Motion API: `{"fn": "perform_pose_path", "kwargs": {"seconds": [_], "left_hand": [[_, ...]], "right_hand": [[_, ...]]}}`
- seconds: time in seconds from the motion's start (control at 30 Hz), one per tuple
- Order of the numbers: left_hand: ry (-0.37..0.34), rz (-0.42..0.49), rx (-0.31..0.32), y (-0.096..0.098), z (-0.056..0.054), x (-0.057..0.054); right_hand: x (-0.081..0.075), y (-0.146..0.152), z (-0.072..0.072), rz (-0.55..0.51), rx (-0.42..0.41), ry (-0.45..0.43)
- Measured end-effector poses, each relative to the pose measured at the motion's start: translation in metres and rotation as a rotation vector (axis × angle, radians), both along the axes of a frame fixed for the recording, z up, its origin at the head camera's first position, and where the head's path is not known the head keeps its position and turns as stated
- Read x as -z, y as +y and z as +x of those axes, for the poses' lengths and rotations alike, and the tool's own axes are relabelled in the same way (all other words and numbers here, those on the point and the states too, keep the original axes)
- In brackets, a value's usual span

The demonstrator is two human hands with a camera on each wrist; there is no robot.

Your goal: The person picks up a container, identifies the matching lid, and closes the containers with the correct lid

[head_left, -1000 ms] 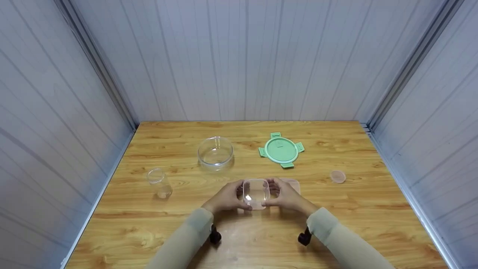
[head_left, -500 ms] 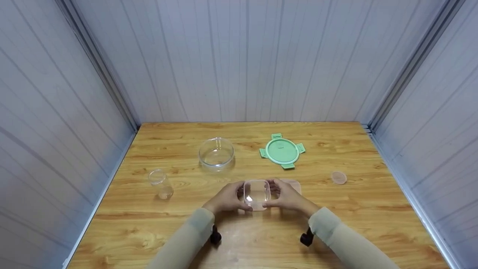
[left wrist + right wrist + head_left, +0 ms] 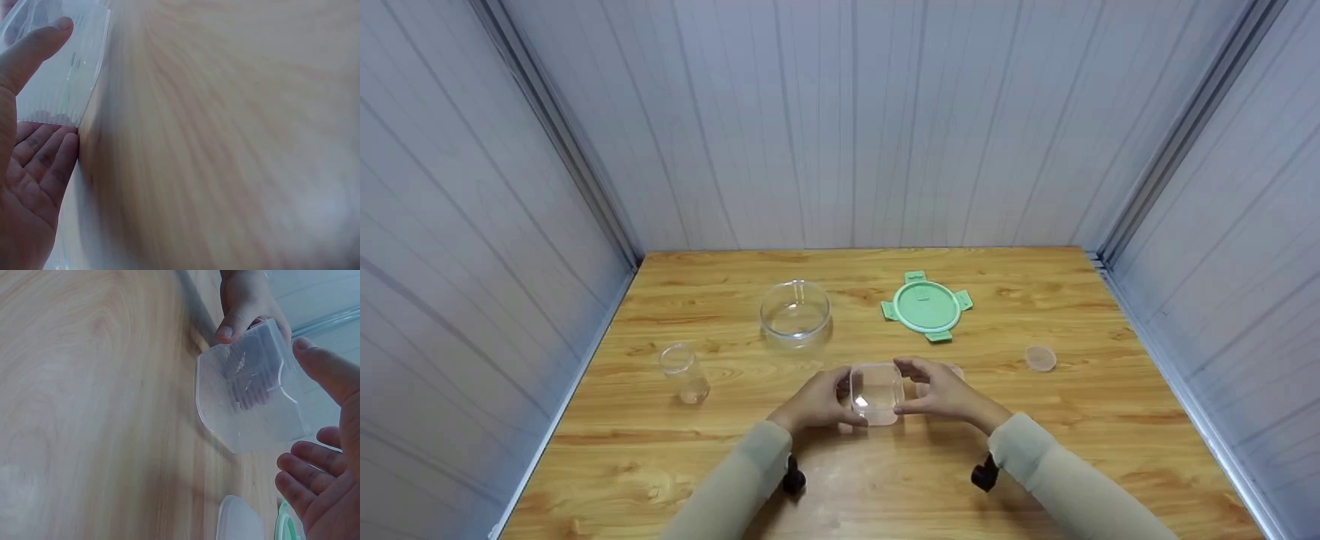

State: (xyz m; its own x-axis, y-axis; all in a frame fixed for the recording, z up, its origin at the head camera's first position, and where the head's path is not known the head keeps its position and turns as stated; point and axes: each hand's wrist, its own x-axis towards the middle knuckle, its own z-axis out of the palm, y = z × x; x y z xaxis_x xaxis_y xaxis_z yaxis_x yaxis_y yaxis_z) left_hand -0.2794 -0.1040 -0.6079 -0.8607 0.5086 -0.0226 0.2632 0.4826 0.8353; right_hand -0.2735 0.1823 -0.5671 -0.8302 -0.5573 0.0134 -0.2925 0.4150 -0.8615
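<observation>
A clear square plastic container (image 3: 876,394) is upright between the two hands near the middle of the table. My left hand (image 3: 815,401) grips its left side, thumb on the near wall and fingers on the far wall. Whether the base touches the table I cannot tell. At the right side, my right hand (image 3: 326,455) has spread fingers and a raised thumb, with a gap between the fingers and the container. Partly hidden behind this hand, a pale square lid (image 3: 241,520) lies on the table.
Farther back stand a round glass bowl (image 3: 795,319) and, beside it, a green round lid (image 3: 927,307) with flaps. A clear glass cup (image 3: 684,375) is at the left. To the right lies a small round pale lid (image 3: 1040,358). Panelled walls (image 3: 840,120) enclose the table (image 3: 697,465).
My right hand has loosened and drawn slightly to the right, away from the container's side. The left hand and container hold their place; the head view has tilted a little.
</observation>
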Motion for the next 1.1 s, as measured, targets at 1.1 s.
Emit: {"fn": "perform_pose_path", "kwargs": {"seconds": [1.1], "left_hand": [[-0.020,-0.006,-0.016,0.001,0.000,-0.004]], "right_hand": [[-0.005,0.024,-0.001,0.059,0.013,0.147]]}}
